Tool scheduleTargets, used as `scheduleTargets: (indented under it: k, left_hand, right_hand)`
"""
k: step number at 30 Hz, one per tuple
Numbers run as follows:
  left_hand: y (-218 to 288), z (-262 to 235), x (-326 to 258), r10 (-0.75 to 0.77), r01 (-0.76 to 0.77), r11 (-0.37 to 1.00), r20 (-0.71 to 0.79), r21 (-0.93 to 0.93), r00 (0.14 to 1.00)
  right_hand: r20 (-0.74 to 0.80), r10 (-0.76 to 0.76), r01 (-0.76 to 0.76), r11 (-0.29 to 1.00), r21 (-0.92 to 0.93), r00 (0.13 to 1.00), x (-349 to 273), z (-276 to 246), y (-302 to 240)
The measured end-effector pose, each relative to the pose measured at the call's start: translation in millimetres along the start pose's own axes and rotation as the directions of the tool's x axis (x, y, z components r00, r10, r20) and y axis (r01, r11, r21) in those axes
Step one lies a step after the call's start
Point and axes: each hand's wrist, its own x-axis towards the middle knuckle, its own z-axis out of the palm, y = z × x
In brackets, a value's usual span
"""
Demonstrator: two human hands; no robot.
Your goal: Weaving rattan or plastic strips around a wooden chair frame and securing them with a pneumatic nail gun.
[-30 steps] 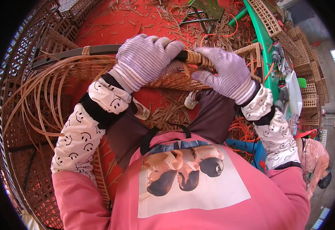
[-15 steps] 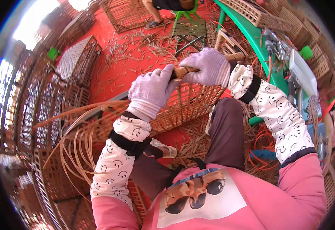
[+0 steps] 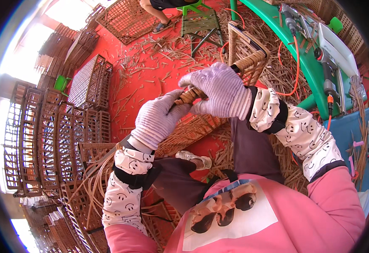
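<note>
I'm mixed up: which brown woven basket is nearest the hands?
The long brown woven basket under them: lilac-gloved left hand and right hand grip its wrapped rim; the other baskets are farther off.

Rough wooden basket [image 3: 193, 133], cloth gloves [image 3: 220, 90]

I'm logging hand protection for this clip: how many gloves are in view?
2: one lilac glove on the left hand, and another on the right hand, both on the cane-wrapped bar. Any others could be hidden from view.
</note>
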Motion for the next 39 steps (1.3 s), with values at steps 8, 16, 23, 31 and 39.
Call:
scheduleTargets:
  k: [8, 16, 23, 31, 39]
  left_hand:
    - [5.7, -0.2, 2.2, -0.038, 0.07, 0.972, 0.145, -0.224, 0.989]
    - [18.0, -8.1, 16.8, -0.148, 0.218, 0.931, 0.242, -0.294, 0.959]
    - [15.9, -22.7, 28.2, -0.171, 0.41, 0.768, 0.459, -0.492, 0.872]
    - [3.8, -3.5, 17.3, -0.41, 0.496, 0.547, 0.301, -0.674, 0.861]
    - [-2.0, -3.7, 18.6, -0.335, 0.409, 0.71, 0.237, -0.574, 0.912]
  right_hand:
    - [-0.156, -0.069, 0.068, 0.998, -0.014, 0.985, -15.6, 3.4, 1.0]
    - [-0.464, -0.068, 0.093, 0.995, 0.031, 0.883, -31.4, -20.5, 31.0]
    - [-0.399, 0.655, -0.765, 0.52, -0.379, 0.642, -160.0, -146.6, 183.0]
    - [-0.187, 0.974, -0.845, 0.005, -0.535, 0.124, -236.1, -188.1, 329.3]
    - [-0.235, 0.961, -0.891, 0.023, -0.453, 0.144, -255.7, -188.1, 358.6]
